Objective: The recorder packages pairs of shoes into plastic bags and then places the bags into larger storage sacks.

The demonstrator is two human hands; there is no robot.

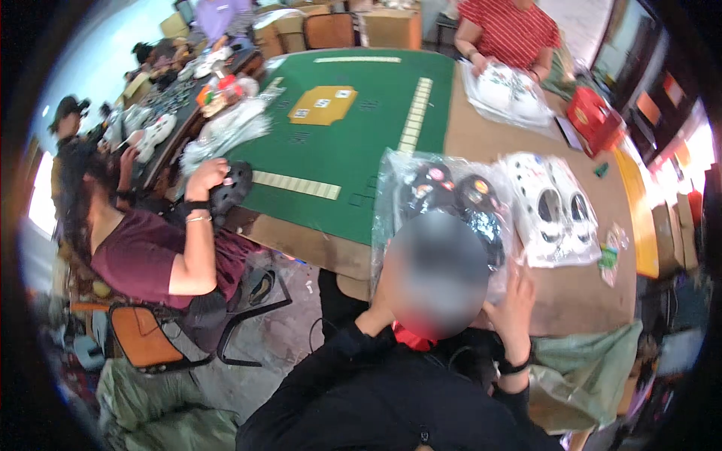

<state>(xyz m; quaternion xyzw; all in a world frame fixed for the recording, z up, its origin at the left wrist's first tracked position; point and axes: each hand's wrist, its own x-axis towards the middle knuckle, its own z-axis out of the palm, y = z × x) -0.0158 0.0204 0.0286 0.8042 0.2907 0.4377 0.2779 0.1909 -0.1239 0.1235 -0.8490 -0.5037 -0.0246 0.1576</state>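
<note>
In front of me on the table lies a clear plastic bag (385, 177) with black clogs (432, 186) in it, decorated with colourful charms. My right hand (516, 304) is at the bag's lower right edge, fingers stretched out and thumb apart. At the lower left edge is my left hand (380, 301); its fingers are hidden behind a round blurred patch, which also covers the near part of the bag. White clogs (550, 203) in another clear bag lie just right of the black pair.
On my left, a person in maroon (143, 252) handles a black clog (232, 188) beside a plastic bag pile (229, 135). Across, a person in red stripes (511, 34) holds bagged white clogs (505, 90). A red box (594, 119) and small packet (611, 255) lie right; a green mat (338, 150) spreads ahead.
</note>
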